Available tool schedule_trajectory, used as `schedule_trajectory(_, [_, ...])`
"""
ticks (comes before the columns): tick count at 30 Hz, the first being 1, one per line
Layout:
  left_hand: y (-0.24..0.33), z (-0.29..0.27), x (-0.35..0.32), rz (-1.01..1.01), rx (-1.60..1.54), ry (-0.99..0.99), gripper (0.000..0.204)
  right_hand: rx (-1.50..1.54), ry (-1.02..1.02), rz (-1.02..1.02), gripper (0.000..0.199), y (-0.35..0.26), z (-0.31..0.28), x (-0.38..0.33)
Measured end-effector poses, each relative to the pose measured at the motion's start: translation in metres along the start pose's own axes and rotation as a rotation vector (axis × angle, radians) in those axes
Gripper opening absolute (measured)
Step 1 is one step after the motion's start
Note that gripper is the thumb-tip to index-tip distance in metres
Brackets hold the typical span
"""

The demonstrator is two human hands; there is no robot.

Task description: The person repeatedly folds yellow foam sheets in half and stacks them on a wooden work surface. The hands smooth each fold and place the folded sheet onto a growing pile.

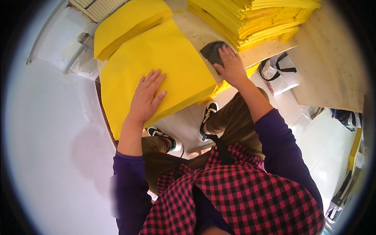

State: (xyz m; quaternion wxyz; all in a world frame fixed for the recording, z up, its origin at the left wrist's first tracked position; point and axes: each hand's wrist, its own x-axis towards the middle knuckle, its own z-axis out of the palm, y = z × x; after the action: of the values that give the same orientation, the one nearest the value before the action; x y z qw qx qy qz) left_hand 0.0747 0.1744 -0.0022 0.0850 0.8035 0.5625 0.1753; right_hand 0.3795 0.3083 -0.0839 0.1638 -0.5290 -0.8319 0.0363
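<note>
A thick stack of yellow sheets (168,58) lies on the table in front of me. My left hand (147,96) rests flat on its top sheet, fingers stretched out and holding nothing. To the right of the stack, a dark grey, rounded flat pad (211,51) lies on the bare tabletop. My right hand (232,64) is laid over the pad's right side, its fingers extended and partly covering it. Whether the pad is cloth or something stiffer I cannot tell.
A folded yellow pile (133,23) lies behind the stack. At the far right of the table (196,33) rises a tall pile of yellow sheets (266,19). A white bag with black handles (280,74) stands beyond the table's right edge. A white wall (51,129) is close on the left.
</note>
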Motion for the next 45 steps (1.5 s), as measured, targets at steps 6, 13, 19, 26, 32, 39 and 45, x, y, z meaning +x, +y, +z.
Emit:
schedule_trajectory(6, [0.002, 0.005, 0.001, 0.0, 0.052, 0.018, 0.051, -0.16, -0.118, 0.022, 0.072, 0.002, 0.003, -0.001])
schedule_trajectory(13, [0.004, 0.006, 0.0, 0.007, 0.056, 0.038, 0.05, 0.088, 0.011, -0.001, 0.059, 0.007, -0.001, -0.003])
schedule_trajectory(19, [0.003, 0.009, 0.0, 0.012, 0.065, 0.052, 0.051, 1.207, 0.049, 0.176, 0.041, -0.024, -0.027, -0.045])
schedule_trajectory(26, [0.001, 0.01, -0.001, 0.023, 0.052, 0.065, 0.051, 1.146, -0.033, 0.222, 0.064, -0.059, -0.017, -0.055])
schedule_trajectory(32, [-0.002, 0.013, -0.002, 0.027, 0.051, 0.079, 0.051, 1.435, -0.124, 0.276, 0.06, -0.065, -0.011, -0.057])
schedule_trajectory(39, [-0.003, 0.013, -0.003, 0.032, 0.05, 0.093, 0.05, 1.564, -0.151, 0.338, 0.059, -0.07, -0.023, -0.057])
schedule_trajectory(45, [-0.003, 0.013, -0.004, 0.02, 0.047, 0.077, 0.049, 1.563, -0.148, 0.297, 0.057, -0.075, -0.033, -0.059])
